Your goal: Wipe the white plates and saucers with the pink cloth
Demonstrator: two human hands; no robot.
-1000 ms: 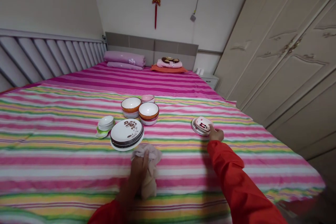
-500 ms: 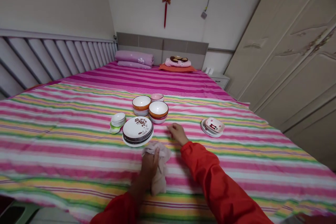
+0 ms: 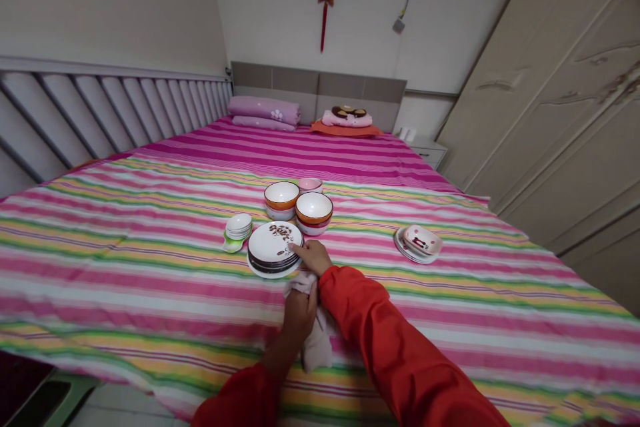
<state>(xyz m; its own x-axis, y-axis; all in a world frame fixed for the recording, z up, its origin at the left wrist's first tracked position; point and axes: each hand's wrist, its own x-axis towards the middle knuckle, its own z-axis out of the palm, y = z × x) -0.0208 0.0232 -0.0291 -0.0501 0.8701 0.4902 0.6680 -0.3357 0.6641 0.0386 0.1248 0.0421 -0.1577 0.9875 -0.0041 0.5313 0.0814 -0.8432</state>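
Plates of round white ceramic point(image 3: 270, 244), brown-flowered, lie stacked beneath the thumb of our right grip point(image 3: 315, 256); whether it pinches one, we cannot tell. Our left grip point(image 3: 300, 310) bunches a crumpled beige fabric cloth point(image 3: 317, 349). We judge plates stiff, slick, breakable: best held by rims.

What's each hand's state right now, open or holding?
Left hand: closed, holding the cloth.
Right hand: thumb at the top plate's rim on the stack of plates; whether it grips cannot be told.
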